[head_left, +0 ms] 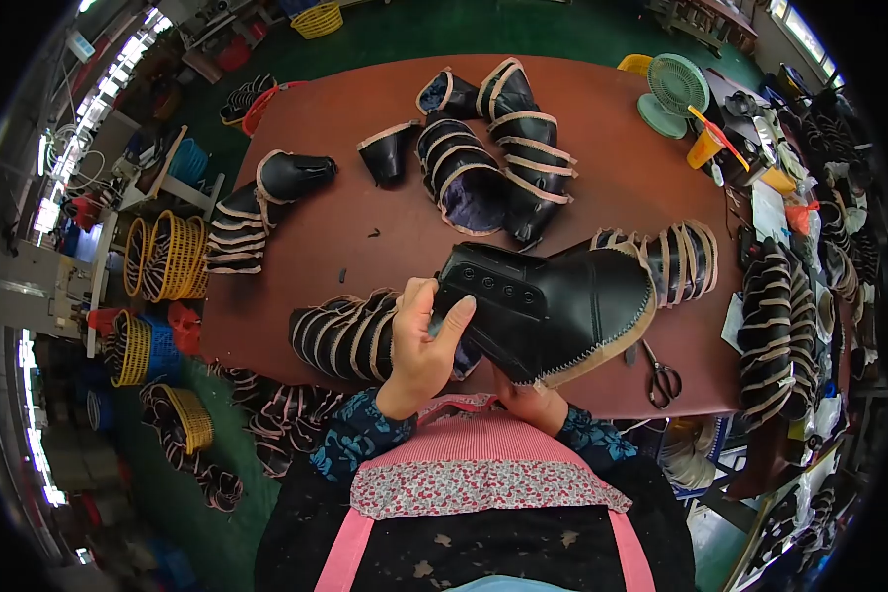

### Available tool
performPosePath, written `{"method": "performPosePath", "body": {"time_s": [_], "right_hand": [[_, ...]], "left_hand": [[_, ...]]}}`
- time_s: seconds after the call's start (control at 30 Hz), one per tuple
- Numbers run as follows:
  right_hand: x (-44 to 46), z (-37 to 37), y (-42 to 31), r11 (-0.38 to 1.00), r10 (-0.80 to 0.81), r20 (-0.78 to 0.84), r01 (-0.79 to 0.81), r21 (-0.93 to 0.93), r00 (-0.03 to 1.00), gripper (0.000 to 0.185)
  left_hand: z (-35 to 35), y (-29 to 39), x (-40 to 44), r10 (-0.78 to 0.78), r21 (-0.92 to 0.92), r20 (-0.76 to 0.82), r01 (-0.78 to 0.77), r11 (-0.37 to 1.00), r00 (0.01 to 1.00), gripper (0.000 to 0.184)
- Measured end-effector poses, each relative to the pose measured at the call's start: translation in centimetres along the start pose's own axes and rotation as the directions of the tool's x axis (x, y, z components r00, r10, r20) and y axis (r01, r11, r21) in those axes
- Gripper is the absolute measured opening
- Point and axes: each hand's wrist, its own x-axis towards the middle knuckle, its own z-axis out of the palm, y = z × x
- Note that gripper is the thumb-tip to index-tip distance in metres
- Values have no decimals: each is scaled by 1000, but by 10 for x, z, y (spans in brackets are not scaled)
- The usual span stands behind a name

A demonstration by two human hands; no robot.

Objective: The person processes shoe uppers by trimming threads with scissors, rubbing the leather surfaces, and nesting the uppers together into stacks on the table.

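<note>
A black leather shoe upper (572, 306) with several eyelets and a zigzag-stitched tan edge is held up before me, above the near side of the table. My left hand (426, 345) grips its eyelet end, thumb on top and fingers curled round the edge. Below the tan-edged end, my right hand (531, 400) supports the upper from underneath; most of its fingers are hidden. A stack of nested uppers (345, 335) lies just left of my left hand. Another stack (686, 264) lies beyond the held upper on the right.
Scissors (663, 380) lie at the red-brown table's (365, 227) right front. Further uppers (464, 163) are grouped at the back, with a bent stack (252, 212) on the left. A green fan (677, 87) stands at the far right. Yellow baskets (178, 257) stand off the left side.
</note>
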Motion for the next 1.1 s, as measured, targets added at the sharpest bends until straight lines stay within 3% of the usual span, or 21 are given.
{"method": "performPosePath", "body": {"time_s": [0.07,0.17,0.2,0.23,0.3,0.37,0.43,0.47,0.53,0.6,0.67,0.7,0.77,0.83,0.9,0.93,0.97,1.0,1.03,1.07,1.1], "right_hand": [[-3,-2,4,996,-77,0,77,-37,997,30],[-12,-5,7,906,-180,60,190,-380,982,30],[-14,-7,9,845,-209,89,226,-484,974,30],[-17,-9,10,771,-235,123,262,-580,964,30],[-23,-12,12,592,-273,202,330,-735,941,30],[-27,-12,13,379,-294,284,384,-842,913,30],[-31,-12,13,143,-293,369,422,-895,882,30],[-32,-13,14,19,-286,412,435,-900,865,30],[-37,-13,13,-223,-254,492,445,-868,833,30],[-40,-14,14,-455,-196,558,429,-780,806,30],[-43,-16,15,-661,-123,611,395,-638,782,31],[-45,-17,16,-746,-83,631,371,-553,771,31],[-48,-15,17,-880,1,653,311,-359,757,31],[-50,-13,16,-960,90,657,241,-144,749,32],[-51,-12,15,-983,178,638,160,87,749,32],[-44,-17,10,-983,179,636,160,88,750,32],[-31,-25,0,-911,126,499,-99,399,857,36],[-23,-29,-5,-673,6,381,-278,685,925,41],[-21,-27,-3,-671,10,377,-273,689,926,41],[-21,-24,-2,-371,61,355,-309,876,933,39],[-22,-21,0,-25,101,318,-318,948,942,37]], "left_hand": [[3,-5,0,-134,-101,24,135,986,991,17],[2,-2,1,-168,-19,146,172,985,975,21],[3,0,1,-69,70,197,57,996,978,24],[5,4,1,-70,67,199,58,996,977,24],[9,11,1,108,-72,242,-94,993,964,26],[5,9,0,92,-17,309,-91,996,947,26],[12,9,-3,2,217,264,-61,974,964,24],[16,6,-4,1,218,263,-60,974,965,24],[23,2,-4,-165,39,211,160,986,963,22],[24,12,-2,-197,-39,238,212,977,951,21],[19,14,2,-34,52,339,17,998,940,20],[18,14,4,-35,53,339,18,998,940,20],[15,12,6,109,-19,383,-110,994,917,22],[17,6,1,40,93,344,-76,993,938,21],[23,5,-2,-19,200,297,-43,979,955,21],[28,6,-3,-156,31,263,153,988,952,21],[31,7,-3,-294,-143,255,337,931,921,23],[32,5,-4,-291,-143,261,335,931,920,23],[32,1,-5,-299,-183,252,349,919,920,24],[32,-3,-7,-309,-223,242,363,905,920,26],[27,-8,-6,-309,-224,246,364,904,919,26]]}}
